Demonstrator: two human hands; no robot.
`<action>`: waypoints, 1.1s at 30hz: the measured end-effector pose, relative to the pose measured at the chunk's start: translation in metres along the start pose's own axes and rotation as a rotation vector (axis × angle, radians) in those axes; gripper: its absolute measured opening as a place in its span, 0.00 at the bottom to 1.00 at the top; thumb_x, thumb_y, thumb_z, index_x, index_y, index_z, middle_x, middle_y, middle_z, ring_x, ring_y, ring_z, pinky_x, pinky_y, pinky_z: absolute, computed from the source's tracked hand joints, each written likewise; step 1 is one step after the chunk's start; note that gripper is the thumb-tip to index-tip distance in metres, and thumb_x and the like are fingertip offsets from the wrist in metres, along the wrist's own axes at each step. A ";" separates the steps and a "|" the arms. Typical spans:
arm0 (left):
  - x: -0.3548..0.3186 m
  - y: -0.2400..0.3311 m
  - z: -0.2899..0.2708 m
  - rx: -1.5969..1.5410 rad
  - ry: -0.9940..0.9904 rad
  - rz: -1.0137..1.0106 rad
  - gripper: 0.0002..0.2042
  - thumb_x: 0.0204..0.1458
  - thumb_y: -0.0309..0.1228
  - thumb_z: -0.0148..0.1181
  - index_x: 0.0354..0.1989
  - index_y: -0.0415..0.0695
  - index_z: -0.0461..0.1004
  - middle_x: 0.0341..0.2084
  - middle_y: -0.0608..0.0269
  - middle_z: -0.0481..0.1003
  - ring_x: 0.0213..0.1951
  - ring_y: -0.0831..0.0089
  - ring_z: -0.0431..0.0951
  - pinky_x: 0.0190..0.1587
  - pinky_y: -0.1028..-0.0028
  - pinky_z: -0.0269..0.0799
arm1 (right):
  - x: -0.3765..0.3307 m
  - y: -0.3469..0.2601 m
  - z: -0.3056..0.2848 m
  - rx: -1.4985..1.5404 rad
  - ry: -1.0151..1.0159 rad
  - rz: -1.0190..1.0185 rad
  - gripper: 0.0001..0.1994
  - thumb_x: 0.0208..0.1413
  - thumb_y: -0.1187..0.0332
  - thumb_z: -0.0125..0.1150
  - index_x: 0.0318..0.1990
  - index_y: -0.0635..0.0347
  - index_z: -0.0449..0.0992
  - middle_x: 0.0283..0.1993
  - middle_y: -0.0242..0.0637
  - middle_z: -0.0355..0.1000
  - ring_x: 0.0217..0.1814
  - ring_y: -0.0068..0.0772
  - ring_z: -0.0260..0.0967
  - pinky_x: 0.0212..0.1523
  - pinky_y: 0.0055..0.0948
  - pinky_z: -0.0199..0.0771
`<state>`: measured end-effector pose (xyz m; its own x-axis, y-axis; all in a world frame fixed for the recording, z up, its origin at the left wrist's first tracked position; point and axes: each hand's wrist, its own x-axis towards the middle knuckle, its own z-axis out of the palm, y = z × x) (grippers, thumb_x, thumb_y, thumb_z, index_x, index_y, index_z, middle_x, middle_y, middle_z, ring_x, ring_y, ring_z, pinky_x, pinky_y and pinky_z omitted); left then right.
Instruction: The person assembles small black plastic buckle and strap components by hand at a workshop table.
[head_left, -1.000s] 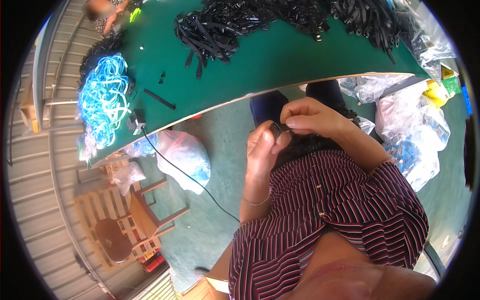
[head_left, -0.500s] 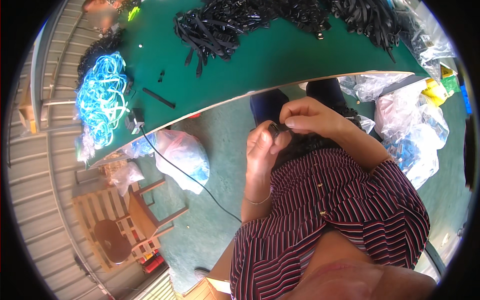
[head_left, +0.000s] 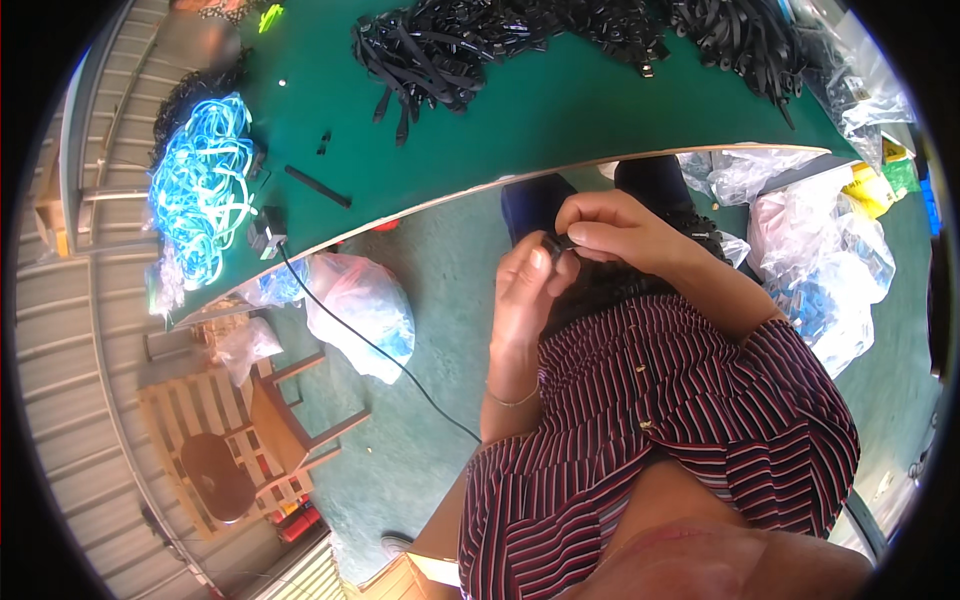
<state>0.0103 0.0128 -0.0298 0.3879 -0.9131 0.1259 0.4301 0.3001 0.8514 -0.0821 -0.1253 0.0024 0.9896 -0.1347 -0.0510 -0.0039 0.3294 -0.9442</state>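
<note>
Above my lap, my left hand [head_left: 527, 285] pinches a small black piece [head_left: 553, 247], probably a buckle or clip, though its exact kind is too small to make out. Thumb and fingers of my right hand [head_left: 612, 228] close on the same piece from the other side, their tips almost meeting the left ones. Dark strap-like items [head_left: 585, 290] lie on my lap under the hands, partly hidden. Beyond, on the green table [head_left: 480, 145], lies a long heap of black straps [head_left: 430, 60] with small fittings.
At the table's left end sit a pile of blue-white cords [head_left: 205, 190] and a small black box [head_left: 266, 235] with a trailing cable [head_left: 350, 340]. Plastic bags [head_left: 365, 315] stand below the table edge; more bags [head_left: 815, 250] are at right. A wooden chair [head_left: 285, 415] stands lower left.
My right fingertips have come closer to the black piece and my left thumb has shifted slightly upward. The surroundings have moved a little in the picture with my head.
</note>
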 end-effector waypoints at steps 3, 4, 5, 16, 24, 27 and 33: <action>0.003 0.000 0.005 -0.042 0.249 0.014 0.15 0.54 0.41 0.52 0.26 0.41 0.65 0.14 0.72 0.59 0.19 0.83 0.55 0.24 0.81 0.50 | -0.001 0.008 -0.003 -0.011 0.064 -0.027 0.06 0.55 0.69 0.48 0.33 0.62 0.69 0.19 0.22 0.57 0.20 0.12 0.50 0.21 0.16 0.49; 0.003 0.000 0.003 -0.041 0.251 0.013 0.15 0.54 0.41 0.52 0.26 0.41 0.65 0.14 0.72 0.59 0.19 0.83 0.55 0.24 0.81 0.50 | -0.002 0.009 -0.005 -0.009 0.064 -0.025 0.06 0.55 0.69 0.48 0.33 0.62 0.69 0.19 0.22 0.57 0.20 0.12 0.50 0.21 0.16 0.49; 0.002 0.000 0.001 -0.051 0.214 0.026 0.15 0.54 0.41 0.52 0.27 0.40 0.65 0.14 0.72 0.59 0.19 0.83 0.55 0.24 0.81 0.50 | -0.002 0.010 -0.009 0.034 0.049 -0.006 0.06 0.56 0.69 0.48 0.33 0.62 0.69 0.19 0.22 0.57 0.20 0.11 0.50 0.21 0.16 0.48; 0.001 -0.006 0.006 -0.258 0.060 -0.006 0.16 0.54 0.43 0.50 0.26 0.42 0.64 0.14 0.73 0.57 0.20 0.81 0.55 0.24 0.79 0.50 | 0.000 0.009 -0.005 -0.017 -0.028 -0.052 0.05 0.55 0.71 0.49 0.33 0.63 0.68 0.19 0.23 0.57 0.20 0.11 0.49 0.19 0.15 0.47; 0.002 -0.002 0.008 0.149 0.370 -0.064 0.10 0.53 0.34 0.55 0.31 0.39 0.70 0.18 0.74 0.64 0.22 0.87 0.58 0.24 0.85 0.53 | 0.000 0.013 -0.015 -0.649 0.215 -0.593 0.04 0.49 0.76 0.52 0.34 0.63 0.67 0.33 0.33 0.62 0.31 0.22 0.57 0.30 0.21 0.58; -0.001 0.003 0.009 0.459 0.360 -0.061 0.10 0.53 0.33 0.53 0.33 0.36 0.70 0.18 0.71 0.64 0.20 0.84 0.58 0.24 0.83 0.54 | -0.001 0.015 -0.014 -0.654 0.148 -0.583 0.05 0.47 0.75 0.55 0.31 0.63 0.67 0.38 0.36 0.61 0.36 0.27 0.59 0.36 0.24 0.60; -0.008 0.010 -0.002 0.194 0.178 -0.023 0.07 0.54 0.28 0.50 0.36 0.37 0.70 0.21 0.69 0.67 0.23 0.84 0.61 0.27 0.83 0.58 | -0.007 0.018 -0.011 0.201 -0.155 -0.347 0.06 0.55 0.69 0.49 0.31 0.64 0.67 0.41 0.33 0.58 0.41 0.23 0.56 0.40 0.22 0.58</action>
<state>0.0132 0.0235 -0.0237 0.5245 -0.8509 0.0289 0.2828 0.2062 0.9368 -0.0907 -0.1291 -0.0175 0.9373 -0.1327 0.3223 0.3460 0.4665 -0.8140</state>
